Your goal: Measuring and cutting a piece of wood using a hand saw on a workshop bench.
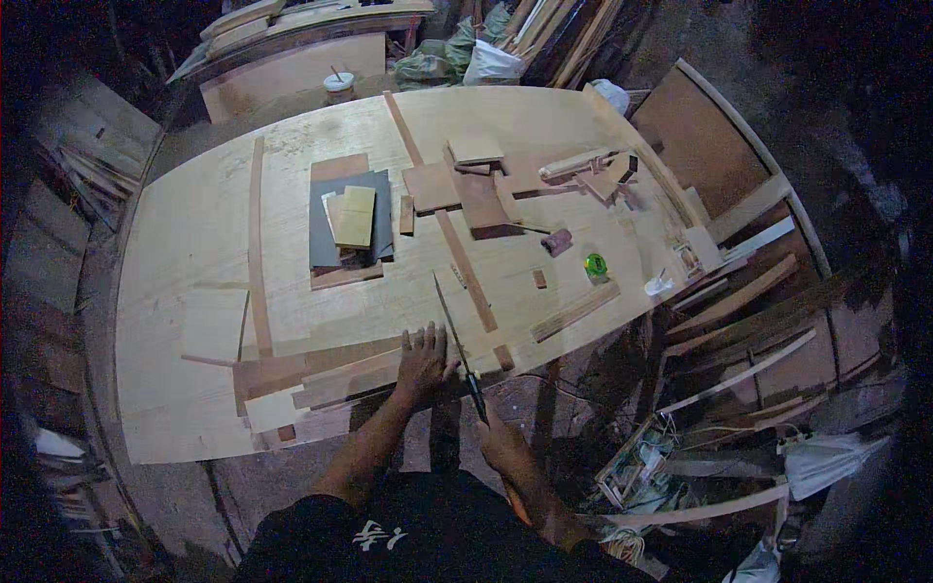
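Observation:
My left hand (420,364) lies with its fingers apart on wood at the near edge of the large plywood sheet (185,238), just left of a handsaw. My right hand (496,437) grips the dark handle of the handsaw (447,311), whose long narrow blade points away from me across the near edge. Boards and strips (340,382) lie along that edge to the left. A long brown strip (464,272) lies beyond the blade. A green tape measure (596,265) and a small purple object (556,242) are farther right.
Stacked panels (342,219) and wood offcuts (432,188) sit on the sheet's middle. A white bucket (339,89), sacks (491,63) and timber (544,24) stand behind it. Panels lean at the left (58,253) and right (714,131), with loose boards (739,379) and tools (637,457) at lower right.

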